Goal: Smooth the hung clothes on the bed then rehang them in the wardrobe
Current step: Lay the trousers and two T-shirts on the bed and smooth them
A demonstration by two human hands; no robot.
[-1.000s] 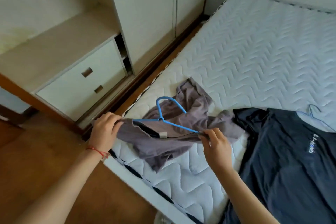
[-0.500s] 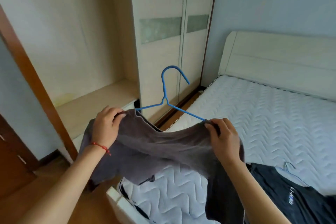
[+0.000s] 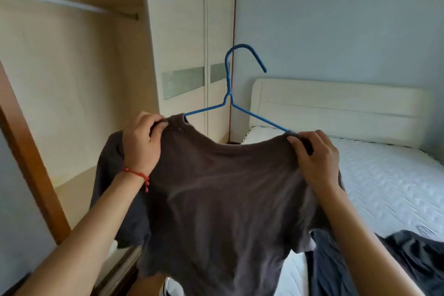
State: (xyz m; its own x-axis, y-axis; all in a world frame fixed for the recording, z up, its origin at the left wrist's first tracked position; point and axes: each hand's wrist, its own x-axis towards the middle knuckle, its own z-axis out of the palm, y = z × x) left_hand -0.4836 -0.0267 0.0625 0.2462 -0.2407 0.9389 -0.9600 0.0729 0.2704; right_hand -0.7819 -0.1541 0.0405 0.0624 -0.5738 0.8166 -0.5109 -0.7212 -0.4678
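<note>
Two hands up in the head view, each clamped on one shoulder of the grey t-shirt (image 3: 216, 199), pinching cloth and hanger wire together: left hand (image 3: 141, 144) on the left shoulder, right hand (image 3: 314, 158) on the right. Blue hanger (image 3: 229, 98) sits inside the collar, hook upright and centred between and above the hands, tip pointing right. Shirt hangs free below the hands, body mostly flat with light creases, sleeves drooping outside each wrist. Wardrobe rail (image 3: 72, 6) is up and left of the left hand, well apart, inside the open bay; looks bare in what's visible. Bed (image 3: 384, 187) lies beyond and below the right hand; a dark garment (image 3: 408, 262) lies on it under the right forearm. Step, as I read it: smoothing done for this shirt, rehang in progress. Next move needs a swing left and a lift so the hook clears the rail, probably freeing one hand to steer the hook. Dark garment not yet rehung.
</note>
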